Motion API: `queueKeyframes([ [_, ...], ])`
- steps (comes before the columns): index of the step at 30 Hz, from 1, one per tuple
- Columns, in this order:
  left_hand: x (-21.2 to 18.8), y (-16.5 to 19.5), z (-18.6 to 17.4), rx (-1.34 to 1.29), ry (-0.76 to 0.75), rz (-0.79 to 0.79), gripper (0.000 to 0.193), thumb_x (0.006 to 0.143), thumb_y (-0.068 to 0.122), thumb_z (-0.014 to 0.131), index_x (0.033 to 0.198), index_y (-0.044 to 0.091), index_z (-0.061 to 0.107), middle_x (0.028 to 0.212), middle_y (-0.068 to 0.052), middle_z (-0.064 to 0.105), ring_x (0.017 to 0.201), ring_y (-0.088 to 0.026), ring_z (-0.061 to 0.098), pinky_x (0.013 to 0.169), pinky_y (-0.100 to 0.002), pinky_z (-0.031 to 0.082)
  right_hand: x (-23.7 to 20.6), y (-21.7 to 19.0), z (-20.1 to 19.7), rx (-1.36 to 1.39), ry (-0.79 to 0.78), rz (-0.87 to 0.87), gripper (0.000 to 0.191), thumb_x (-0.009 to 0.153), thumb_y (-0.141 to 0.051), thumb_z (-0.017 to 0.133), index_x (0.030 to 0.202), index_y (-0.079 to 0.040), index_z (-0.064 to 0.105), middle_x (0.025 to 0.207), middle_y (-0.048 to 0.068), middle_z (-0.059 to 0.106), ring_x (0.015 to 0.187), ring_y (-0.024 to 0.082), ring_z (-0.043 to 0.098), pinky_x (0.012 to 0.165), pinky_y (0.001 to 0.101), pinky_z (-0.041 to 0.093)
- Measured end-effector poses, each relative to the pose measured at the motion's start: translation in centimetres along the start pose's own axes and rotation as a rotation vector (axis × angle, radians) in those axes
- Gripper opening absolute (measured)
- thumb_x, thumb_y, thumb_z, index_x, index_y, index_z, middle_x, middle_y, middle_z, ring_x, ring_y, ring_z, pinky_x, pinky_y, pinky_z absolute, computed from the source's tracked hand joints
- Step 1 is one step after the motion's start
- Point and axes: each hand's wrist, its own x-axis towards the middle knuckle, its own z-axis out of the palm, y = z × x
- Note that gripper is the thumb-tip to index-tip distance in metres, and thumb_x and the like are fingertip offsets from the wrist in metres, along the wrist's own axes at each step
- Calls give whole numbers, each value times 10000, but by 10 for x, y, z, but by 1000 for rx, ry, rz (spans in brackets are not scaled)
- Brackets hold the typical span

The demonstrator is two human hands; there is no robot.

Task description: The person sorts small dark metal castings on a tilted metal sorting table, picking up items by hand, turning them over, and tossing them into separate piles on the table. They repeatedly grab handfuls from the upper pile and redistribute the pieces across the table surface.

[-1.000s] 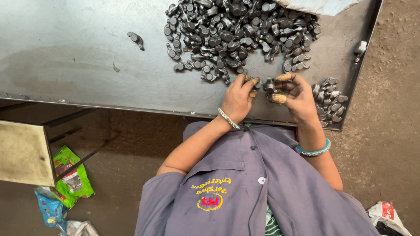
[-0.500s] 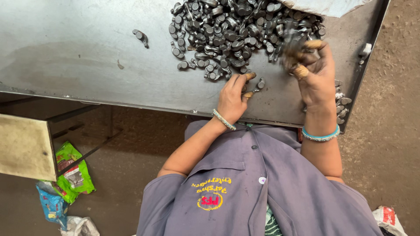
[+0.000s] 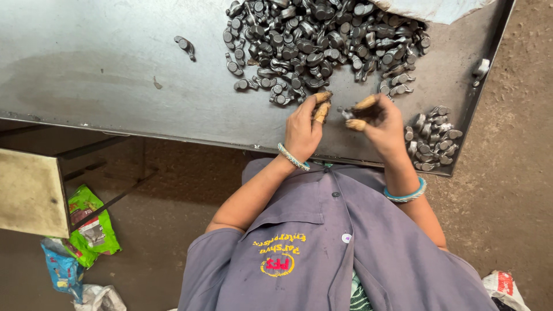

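Working at the near edge of the grey metal table (image 3: 103, 63), the right hand (image 3: 380, 124) has a small dark metal part (image 3: 350, 113) pinched between its taped fingertips, held just above the tabletop below the big heap of parts (image 3: 322, 40). The left hand (image 3: 303, 128) sits close beside it, fingers curled and pressed together at the heap's lower fringe; whether it grips a piece of its own I cannot tell. Judging by the layout, this looks like the checking-and-sorting step: one piece out of the heap, looked over between both hands. A smaller pile (image 3: 432, 138) lies to the right near the table corner (well apart from the heap), and the next move probably calls for a short carry over there, with a release low enough that the piece doesn't bounce off the edge. A stray part (image 3: 185, 45) lies alone to the left. Compared with half a second ago, the right hand has come back down from the heap's right side to meet the left, and the left has shifted slightly towards the heap.
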Motion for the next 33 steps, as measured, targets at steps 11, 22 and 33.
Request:
queueKeyframes([
  [11,1,12,-17,3,34,4,318,952,29,630,1269,46,645,1101,-139,679,885,-283,690,773,-379,563,-2,5,-19,831,2,392,405,920,-112,797,1263,-2,613,1079,91,723,979,204,721,856,295,608],
  [22,4,-9,-54,453,161,-80,890,615,186,942,1399,107,529,1233,-210,413,1008,-418,600,808,-491,531,38,-41,-6,562,-219,28,410,824,-6,783,1183,-68,596,1078,133,700,951,232,720,780,344,610],
  [33,5,-22,-37,383,131,-156,752,622,141,941,1284,101,588,1261,-226,418,1018,-455,612,850,-515,535,46,-21,69,-1023,93,-423,394,720,-38,872,1081,-49,714,973,145,632,949,359,585,823,461,489],
])
